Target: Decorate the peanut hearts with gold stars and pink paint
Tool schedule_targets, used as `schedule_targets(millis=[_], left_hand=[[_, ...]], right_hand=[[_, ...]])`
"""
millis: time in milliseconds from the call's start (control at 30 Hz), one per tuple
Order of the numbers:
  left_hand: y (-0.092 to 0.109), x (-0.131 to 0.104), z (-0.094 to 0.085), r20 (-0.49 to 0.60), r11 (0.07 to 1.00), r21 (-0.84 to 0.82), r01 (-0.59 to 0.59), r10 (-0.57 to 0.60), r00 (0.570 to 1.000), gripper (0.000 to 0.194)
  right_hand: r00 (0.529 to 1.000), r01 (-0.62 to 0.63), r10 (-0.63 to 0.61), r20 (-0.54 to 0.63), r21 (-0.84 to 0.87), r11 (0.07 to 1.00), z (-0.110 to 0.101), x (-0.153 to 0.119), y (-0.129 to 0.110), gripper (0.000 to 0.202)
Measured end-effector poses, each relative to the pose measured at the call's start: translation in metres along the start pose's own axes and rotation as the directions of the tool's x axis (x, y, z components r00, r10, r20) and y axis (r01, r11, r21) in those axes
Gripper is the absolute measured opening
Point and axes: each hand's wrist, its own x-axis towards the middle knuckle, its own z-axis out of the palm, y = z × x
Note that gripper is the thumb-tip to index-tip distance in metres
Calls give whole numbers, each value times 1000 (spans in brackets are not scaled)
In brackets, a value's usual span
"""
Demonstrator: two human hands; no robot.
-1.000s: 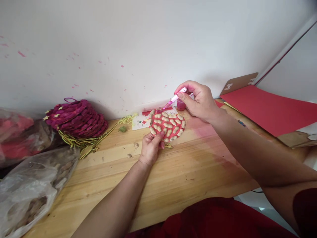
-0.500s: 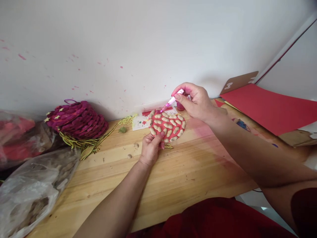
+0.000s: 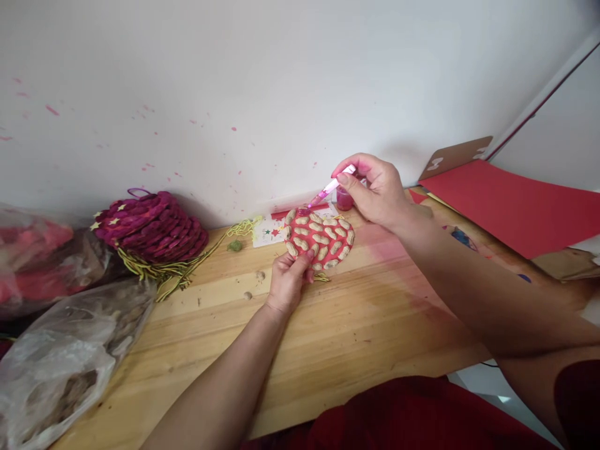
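Red disc studded with peanut shells, one of it, tilted up off the table near the wall, lower edge pinched by left hand, thumb on the face and fingers behind. Shells on the disc in rough rows, about sixteen showing, all pale against the red. Brush, one, pink and slender, clamped between thumb and fingers of right hand; long axis slanting from upper right down to lower left, wet tip at the disc's top rim, touching or all but touching there, too small to tell which. Disc therefore below and left of the right-hand grip, just beyond the tip; left hand directly under the disc and the nearer of the two, right hand above and to the right, reaching it only through the brush. Small pink jar, one, just behind the disc and partly hidden by the right fingers. Paper with star stickers flat behind the disc against the wall. Farther left, one magenta scaled ornament with yellow cord, a green tuft, and two loose bits of shell on the wood. Two plastic bags at the far left edge. Red card sheet and brown cardboard at the right. Pink specks over the wall.
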Motion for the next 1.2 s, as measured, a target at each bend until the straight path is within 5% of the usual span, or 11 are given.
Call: schedule_targets(millis=[1200], left_hand=[[-1, 2, -2, -14, 1000, -17, 12, -13, 1000, 45]], right_hand=[[998, -68, 68, -4, 65, 996, -1, 3, 14, 38]])
